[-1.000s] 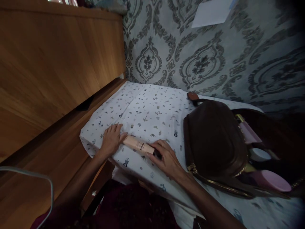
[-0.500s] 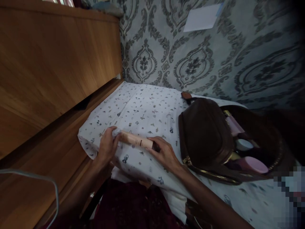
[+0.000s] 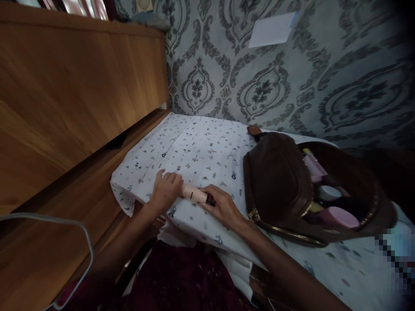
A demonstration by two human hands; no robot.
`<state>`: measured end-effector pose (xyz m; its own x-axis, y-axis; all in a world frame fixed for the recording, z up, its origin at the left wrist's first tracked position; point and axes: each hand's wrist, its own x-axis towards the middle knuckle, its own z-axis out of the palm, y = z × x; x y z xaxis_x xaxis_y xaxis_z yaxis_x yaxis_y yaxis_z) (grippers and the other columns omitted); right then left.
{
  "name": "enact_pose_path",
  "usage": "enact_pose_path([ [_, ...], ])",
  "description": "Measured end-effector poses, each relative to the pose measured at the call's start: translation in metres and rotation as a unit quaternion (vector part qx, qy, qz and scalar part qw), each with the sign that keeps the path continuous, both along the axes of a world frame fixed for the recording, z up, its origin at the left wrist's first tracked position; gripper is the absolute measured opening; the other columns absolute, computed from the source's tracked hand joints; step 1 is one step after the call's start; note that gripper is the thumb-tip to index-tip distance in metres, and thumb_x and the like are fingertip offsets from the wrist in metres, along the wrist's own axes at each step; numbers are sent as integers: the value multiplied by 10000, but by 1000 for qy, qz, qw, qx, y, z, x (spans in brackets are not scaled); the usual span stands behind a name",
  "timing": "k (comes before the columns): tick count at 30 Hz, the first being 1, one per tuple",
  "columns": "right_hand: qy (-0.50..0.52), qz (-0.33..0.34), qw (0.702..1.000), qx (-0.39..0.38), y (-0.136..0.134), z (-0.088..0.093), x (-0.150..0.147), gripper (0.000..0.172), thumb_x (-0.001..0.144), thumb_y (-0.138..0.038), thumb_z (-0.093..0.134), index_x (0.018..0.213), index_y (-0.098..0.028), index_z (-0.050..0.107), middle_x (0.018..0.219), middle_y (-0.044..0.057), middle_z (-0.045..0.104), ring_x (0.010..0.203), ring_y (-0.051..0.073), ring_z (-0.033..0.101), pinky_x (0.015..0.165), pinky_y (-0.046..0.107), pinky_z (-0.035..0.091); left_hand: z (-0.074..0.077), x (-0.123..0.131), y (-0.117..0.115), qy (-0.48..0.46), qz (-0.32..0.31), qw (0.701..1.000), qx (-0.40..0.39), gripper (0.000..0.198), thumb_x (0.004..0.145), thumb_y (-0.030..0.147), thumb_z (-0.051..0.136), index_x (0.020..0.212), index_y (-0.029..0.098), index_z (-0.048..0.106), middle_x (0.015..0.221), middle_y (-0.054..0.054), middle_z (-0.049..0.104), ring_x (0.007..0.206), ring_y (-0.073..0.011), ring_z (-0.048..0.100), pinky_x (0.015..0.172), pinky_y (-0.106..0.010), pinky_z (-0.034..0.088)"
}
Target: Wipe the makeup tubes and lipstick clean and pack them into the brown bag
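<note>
A peach-coloured cosmetic tube [image 3: 193, 194] with a dark cap lies sideways between my hands, low over the patterned cloth. My left hand [image 3: 167, 189] is wrapped around the tube's left part and hides that end. At the other end, my right hand [image 3: 224, 208] grips the tube by its dark cap [image 3: 210, 199], fingers mostly covering the cap. Small print on the tube is too fine to read.
To the right, an unzipped brown bag [image 3: 279, 181] holds several items, including a pink-topped container [image 3: 340, 217]. A white printed cloth [image 3: 201, 142] covers the surface. Wooden furniture [image 3: 84, 73] stands left, near a pale cable [image 3: 87, 242]. Patterned wallpaper [image 3: 223, 65] rises behind.
My left hand has slid right along the tube, from pinching its flat end to closing around its body. Less of the tube shows. My right hand has stayed at the cap.
</note>
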<state>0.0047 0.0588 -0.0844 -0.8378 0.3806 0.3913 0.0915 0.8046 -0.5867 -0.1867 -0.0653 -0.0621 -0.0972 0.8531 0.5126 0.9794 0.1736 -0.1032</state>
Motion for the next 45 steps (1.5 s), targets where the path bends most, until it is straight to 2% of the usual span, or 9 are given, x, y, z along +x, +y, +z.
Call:
enact_pose_path([
  [7, -19, 23, 999, -29, 0, 5, 2, 256, 904, -340, 631, 1108, -186, 625, 957, 77, 672, 825, 202, 637, 717, 300, 510, -4, -43, -6, 8, -15, 999, 30, 216, 973, 163, 397, 814, 213, 533, 726, -34, 614, 736, -213, 574, 804, -355, 425],
  [14, -42, 9, 997, -63, -3, 9, 0, 320, 888, -310, 655, 1189, -206, 623, 912, 44, 640, 766, 181, 616, 678, 297, 513, -5, -47, 3, -18, -33, 994, 106, 252, 966, 157, 381, 760, 215, 514, 642, -14, 578, 622, -185, 529, 648, -299, 391],
  [20, -20, -30, 999, -24, 0, 7, 2, 297, 860, -236, 663, 1155, -213, 643, 938, 43, 584, 784, 173, 601, 684, 288, 514, 7, -48, 25, -12, -27, 988, 151, 308, 977, 184, 370, 711, 213, 524, 620, -15, 568, 604, -175, 517, 631, -300, 362],
  [23, -10, -70, 997, 8, 1, 2, 1, 316, 861, -201, 633, 1175, -235, 612, 1004, 47, 569, 774, 170, 594, 679, 295, 517, 13, -37, 38, -2, -13, 989, 150, 296, 983, 203, 399, 721, 210, 537, 628, -19, 580, 623, -184, 532, 629, -312, 354],
  [27, -20, -59, 998, 20, 1, -2, 0, 292, 858, -216, 636, 1146, -224, 594, 1011, 51, 569, 783, 177, 595, 679, 295, 517, 14, 6, 46, -17, -36, 992, 124, 193, 992, 234, 443, 865, 190, 582, 717, -32, 633, 714, -202, 575, 672, -326, 393],
  [31, -34, -84, 996, 25, 2, -2, -1, 45, 851, -227, 617, 884, -204, 596, 891, 35, 566, 761, 183, 579, 681, 290, 491, 8, 51, 45, -23, -118, 993, 17, 191, 1008, 290, 437, 982, 174, 586, 894, -59, 676, 858, -221, 593, 770, -363, 422],
  [33, -56, -103, 993, 22, 2, -1, -1, 76, 842, -218, 615, 784, -201, 570, 832, 28, 554, 724, 180, 566, 661, 289, 471, 6, 59, 43, -16, -124, 992, -6, 217, 1014, 296, 418, 943, 183, 590, 868, -49, 668, 855, -226, 589, 796, -384, 417],
  [38, -67, -89, 994, 13, 1, 4, 0, 144, 844, -274, 669, 962, -199, 635, 854, 23, 586, 742, 178, 583, 674, 281, 458, 9, 30, 36, -7, -97, 995, -31, 232, 1004, 276, 423, 879, 188, 598, 822, -56, 657, 846, -240, 588, 824, -406, 402],
  [45, -84, -63, 994, -7, -1, 10, 2, 241, 856, -332, 690, 1052, -201, 643, 918, 40, 633, 794, 187, 606, 694, 283, 468, 10, -24, 17, -34, 14, 997, -63, 277, 1004, 253, 377, 850, 189, 599, 807, -70, 670, 823, -241, 594, 800, -386, 413],
])
